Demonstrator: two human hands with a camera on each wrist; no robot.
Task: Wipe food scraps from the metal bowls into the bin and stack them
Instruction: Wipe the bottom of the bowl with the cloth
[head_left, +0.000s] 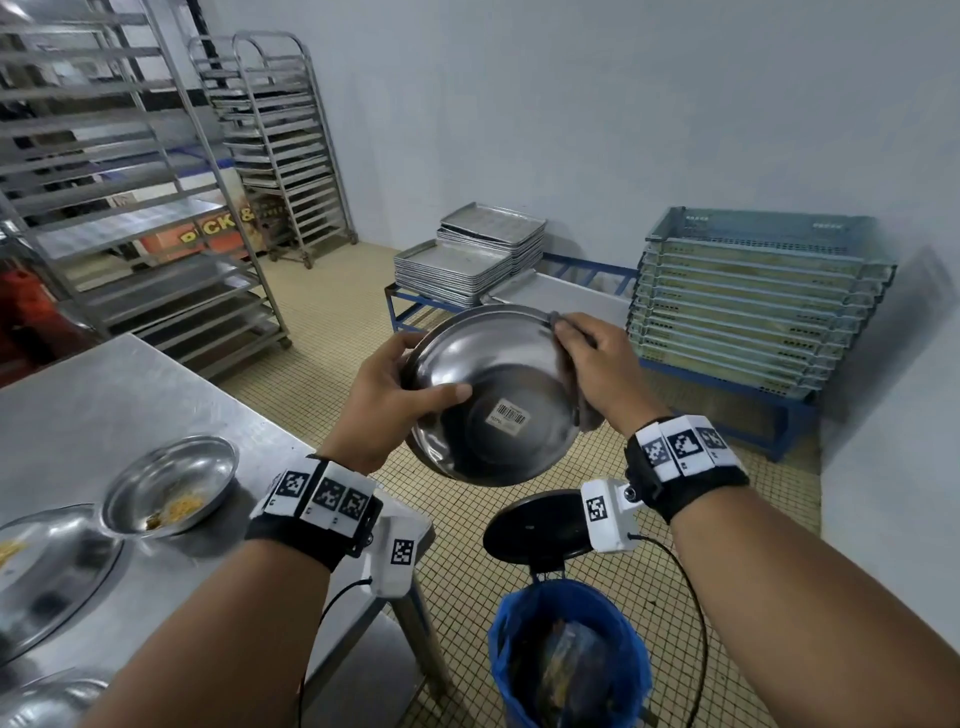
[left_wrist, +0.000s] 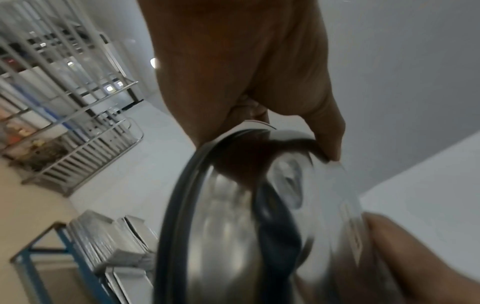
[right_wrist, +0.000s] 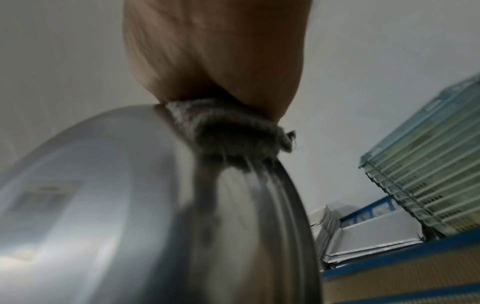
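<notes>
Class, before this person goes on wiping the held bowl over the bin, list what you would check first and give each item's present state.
1. Left hand grips the held bowl, thumb across its underside: ok.
2. Right hand presses the grey cloth over the bowl's rim: ok.
3. Bin with its blue liner stands open, black lid raised: ok.
4. Held bowl is tipped on edge, roughly above the bin: ok, though exact alignment cannot be told.
5. Inside of the held bowl free of scraps: cannot tell, it faces away.
6. Small bowl on the steel table wiped: not ok, yellow scraps remain in it.
</notes>
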